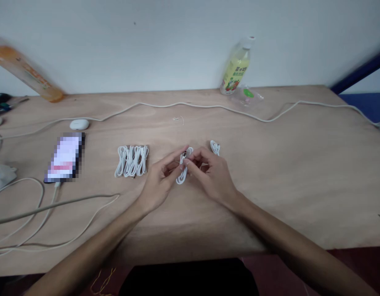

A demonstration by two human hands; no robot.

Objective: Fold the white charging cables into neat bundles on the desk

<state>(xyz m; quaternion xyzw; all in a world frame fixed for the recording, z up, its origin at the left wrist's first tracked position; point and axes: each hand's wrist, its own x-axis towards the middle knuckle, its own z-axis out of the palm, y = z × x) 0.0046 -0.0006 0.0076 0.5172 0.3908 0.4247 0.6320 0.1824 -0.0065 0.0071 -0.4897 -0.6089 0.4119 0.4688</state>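
Between my hands is a coiled white cable (181,177), folded into a narrow bundle with a metal plug near its upper end. My left hand (160,176) pinches it from the left, thumb and fingers on the coil. From the right, my right hand (213,172) grips the same bundle with thumb and fingertips. Several more coiled white cables (132,161) lie side by side in a row to the left of my left hand. Another white cable bundle (215,147) rests just beyond my right hand, partly hidden by it.
A phone (65,158) with a charging cord lies at left, near a white earbud case (79,124). Small ties (179,119) lie ahead. A long white cord (183,104) crosses the table's back. An orange drink bottle (29,74), a yellow-labelled bottle (237,68) and a clear wrapper (247,96) stand or lie near the wall.
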